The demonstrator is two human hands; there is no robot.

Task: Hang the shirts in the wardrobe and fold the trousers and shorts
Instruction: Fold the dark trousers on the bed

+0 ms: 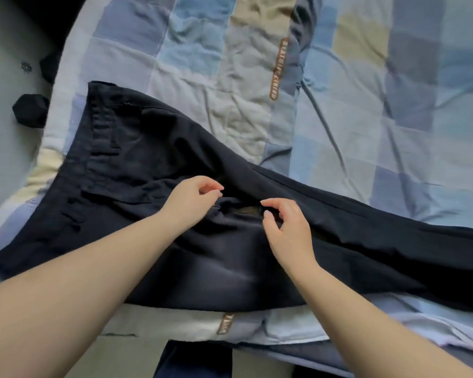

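Dark navy trousers (137, 165) lie spread on the bed. Their waistband is at the left and the legs run off to the right edge. My left hand (194, 200) hovers over the crotch area with loosely curled fingers, and no fabric shows between them. My right hand (287, 227) is just to its right, over the fly opening (247, 211). Its fingertips and thumb are curled a little apart, close to the cloth. I cannot see either hand holding anything.
A patchwork quilt (352, 105) in blue, grey and beige covers the bed, wrinkled. The grey floor (3, 91) at the left has a black object (29, 110) on it. A dark blue cloth (189, 361) shows below the bed's near edge.
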